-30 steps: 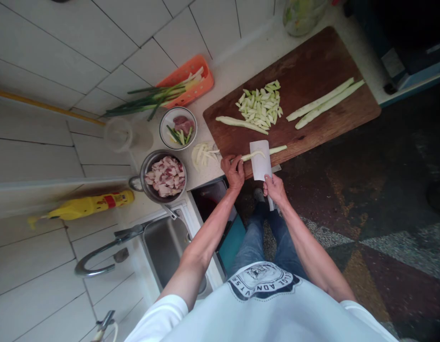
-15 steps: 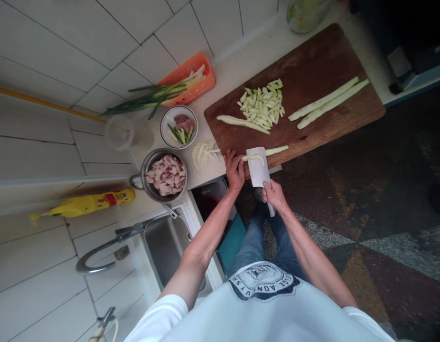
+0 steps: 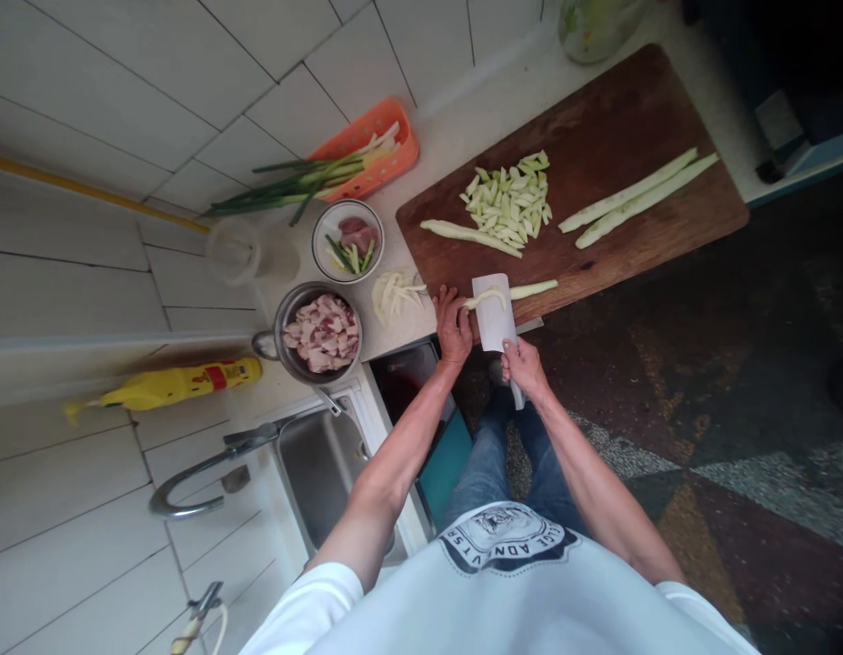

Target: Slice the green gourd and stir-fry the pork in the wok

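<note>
My right hand (image 3: 523,367) is wrapped round the handle of a cleaver (image 3: 493,329). Its wide blade lies over a long pale green vegetable strip (image 3: 534,289) near the front edge of the wooden cutting board (image 3: 618,118). A thin, curled pale sliver (image 3: 490,295) shows on top of the blade. With bent fingers, my left hand (image 3: 454,329) presses on the strip's left end, close beside the blade. Behind them on the board are a heap of cut vegetable pieces (image 3: 513,202) and another strip (image 3: 470,236). Two longer strips (image 3: 639,200) lie at the right.
Left of the board are pale scraps (image 3: 396,295), a bowl (image 3: 318,264) with meat and scallions, and a pot (image 3: 283,350) of meat chunks. Behind stands an orange basket (image 3: 411,146) of scallions. A sink (image 3: 318,473) with a faucet (image 3: 189,478) is at left.
The cleaver blade has shifted slightly away from me along the strip, and the curled sliver on it has moved a little. My left hand stays on the strip. The whole view has drifted slightly.
</note>
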A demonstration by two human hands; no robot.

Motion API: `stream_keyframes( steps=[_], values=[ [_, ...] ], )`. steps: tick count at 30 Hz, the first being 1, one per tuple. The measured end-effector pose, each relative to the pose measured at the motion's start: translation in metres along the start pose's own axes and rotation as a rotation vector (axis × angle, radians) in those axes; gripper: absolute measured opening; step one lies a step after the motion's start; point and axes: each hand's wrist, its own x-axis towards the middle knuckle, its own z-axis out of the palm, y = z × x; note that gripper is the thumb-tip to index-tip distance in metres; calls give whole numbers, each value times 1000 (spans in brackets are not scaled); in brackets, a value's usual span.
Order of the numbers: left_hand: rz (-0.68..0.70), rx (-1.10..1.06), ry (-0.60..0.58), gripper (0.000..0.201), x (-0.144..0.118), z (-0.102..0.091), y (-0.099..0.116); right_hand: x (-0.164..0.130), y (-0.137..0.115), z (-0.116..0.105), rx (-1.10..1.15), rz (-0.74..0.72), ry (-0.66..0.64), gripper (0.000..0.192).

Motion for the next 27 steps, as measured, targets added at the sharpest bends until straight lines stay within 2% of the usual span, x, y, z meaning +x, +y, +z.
stream_keyframes(
  steps=[7,13,18,27],
  values=[
    [-20,-15,7,39,1,1,1,-17,10,-1,-21,18,-47,44],
    [-2,94,91,39,0,-24,0,-11,9,-3,-14,-5,-46,44],
    [-40,127,-4,37,3,-37,-1,-9,9,-3,-12,11,-42,44],
    [-53,59,-12,38,8,-36,3,3,-3,5,-36,-2,-27,42]
  ],
)
